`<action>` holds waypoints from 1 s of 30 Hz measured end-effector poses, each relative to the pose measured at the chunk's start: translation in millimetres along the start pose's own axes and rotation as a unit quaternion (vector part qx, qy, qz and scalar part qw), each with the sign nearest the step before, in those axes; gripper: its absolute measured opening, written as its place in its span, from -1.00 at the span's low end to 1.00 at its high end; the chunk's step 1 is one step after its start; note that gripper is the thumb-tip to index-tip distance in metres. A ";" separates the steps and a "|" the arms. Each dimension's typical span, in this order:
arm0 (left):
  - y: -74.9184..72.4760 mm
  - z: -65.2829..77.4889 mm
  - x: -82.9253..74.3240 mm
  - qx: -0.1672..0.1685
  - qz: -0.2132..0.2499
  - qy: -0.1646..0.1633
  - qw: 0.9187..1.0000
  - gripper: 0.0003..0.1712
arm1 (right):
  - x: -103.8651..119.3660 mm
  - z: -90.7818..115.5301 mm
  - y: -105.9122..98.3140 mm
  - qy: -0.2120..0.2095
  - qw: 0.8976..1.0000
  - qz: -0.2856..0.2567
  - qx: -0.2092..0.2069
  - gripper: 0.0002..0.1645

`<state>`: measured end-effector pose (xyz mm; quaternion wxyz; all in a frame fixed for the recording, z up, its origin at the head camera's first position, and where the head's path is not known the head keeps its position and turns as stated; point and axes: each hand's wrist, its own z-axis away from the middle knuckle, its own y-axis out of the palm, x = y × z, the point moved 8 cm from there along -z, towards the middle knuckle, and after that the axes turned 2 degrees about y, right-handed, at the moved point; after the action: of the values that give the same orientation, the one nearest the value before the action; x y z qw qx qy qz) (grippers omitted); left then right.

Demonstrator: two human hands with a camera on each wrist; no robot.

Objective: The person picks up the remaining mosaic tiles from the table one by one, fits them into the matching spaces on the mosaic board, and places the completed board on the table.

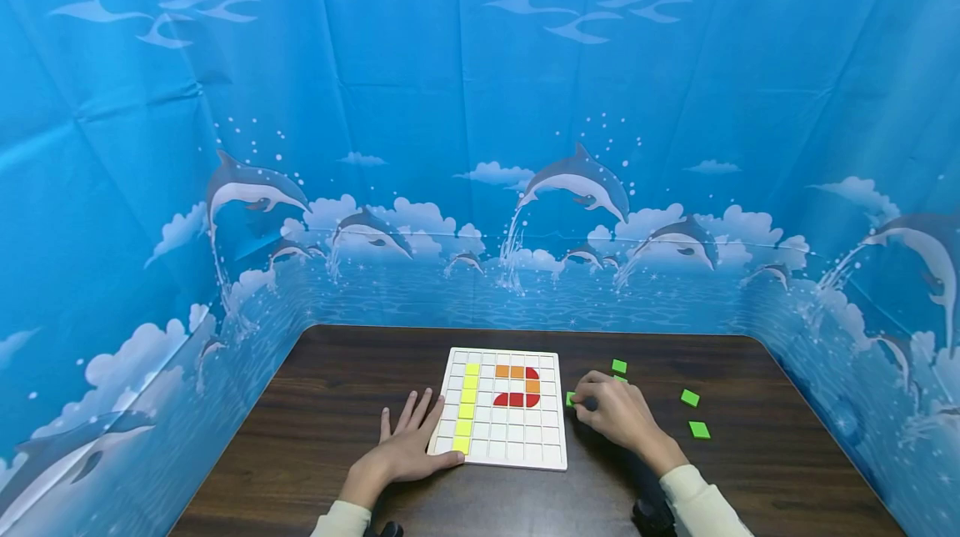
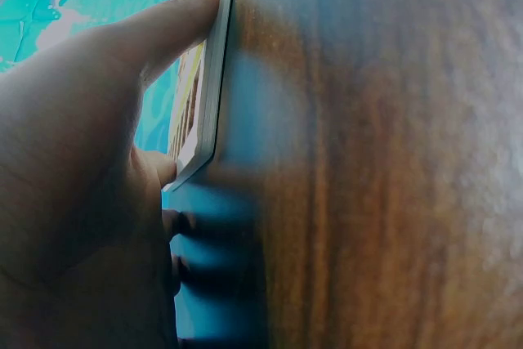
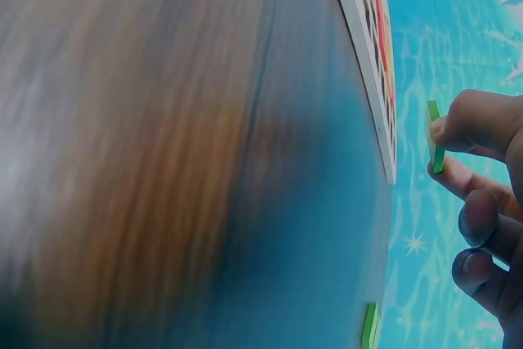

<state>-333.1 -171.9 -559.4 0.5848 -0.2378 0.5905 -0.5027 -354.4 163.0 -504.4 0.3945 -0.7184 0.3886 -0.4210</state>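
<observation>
Left: your left hand (image 1: 406,450) lies near left, fingers spread toward the far side, thumb stretched right. Right: your right hand (image 1: 621,414) pinches with thumb and forefinger, other fingers loosely bent.

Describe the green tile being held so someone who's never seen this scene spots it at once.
On the dark table, find the white gridded board. Just past its right edge in the head view, the person's right hand has a small green tile in its grip. That is the only tile held: the other green tiles lie farther right on the table.
</observation>
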 end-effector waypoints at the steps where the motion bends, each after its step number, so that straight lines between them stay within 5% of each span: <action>1: -0.8 0.8 -0.9 0.000 -0.002 0.000 1.000 0.28 | 2.7 -0.5 0.6 -0.005 1.000 -0.001 -0.002 -0.93; 30: 0.3 -0.4 -0.1 -0.004 -0.002 0.006 1.000 0.29 | 68.7 -20.8 27.2 -0.095 0.994 -0.039 0.021 -0.96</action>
<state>-333.3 -171.6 -559.7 0.5790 -0.2383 0.5955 -0.5033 -355.9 86.3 -501.4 0.4277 -0.7617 0.3118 -0.3738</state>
